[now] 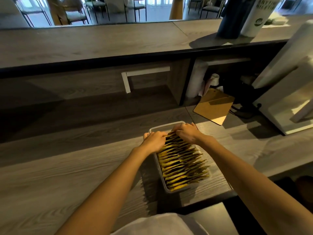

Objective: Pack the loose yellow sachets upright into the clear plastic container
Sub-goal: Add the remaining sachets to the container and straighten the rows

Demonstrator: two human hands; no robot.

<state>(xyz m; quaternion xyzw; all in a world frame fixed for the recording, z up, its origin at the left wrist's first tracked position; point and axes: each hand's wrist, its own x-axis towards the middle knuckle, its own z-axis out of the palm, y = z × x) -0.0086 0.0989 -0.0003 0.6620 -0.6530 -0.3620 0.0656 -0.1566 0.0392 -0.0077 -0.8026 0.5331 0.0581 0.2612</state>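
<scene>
Nearest me, a fold of white cloth (157, 224) at the bottom edge, with both bare forearms reaching out over it. I see the grey wood-grain counter (50, 175) under them. On it, close to its front edge, sits the clear rectangular plastic container (158, 168), long axis running away from me. It is filled along its length with the flat yellow sachets (183, 164), standing on edge in a tight row, their tops leaning slightly.

At the far end of the container both hands are on the sachets. Left hand (153, 140): fingers curled and pressed together, tips dug into the sachet tops at the left wall. Right hand (186, 132): fingers curled over the far sachets, knuckles up, thumb at the right rim. Whether either hand pinches a single sachet, I cannot tell; the fingertips are hidden.

Beyond, right: a tan wooden board (213, 107) lying flat on the counter, and a white machine (288, 92) at the right edge. Farther still, a raised wood ledge (84, 43) carrying a dark blue bottle (232, 19) beside a white printed tumbler (257, 16).
</scene>
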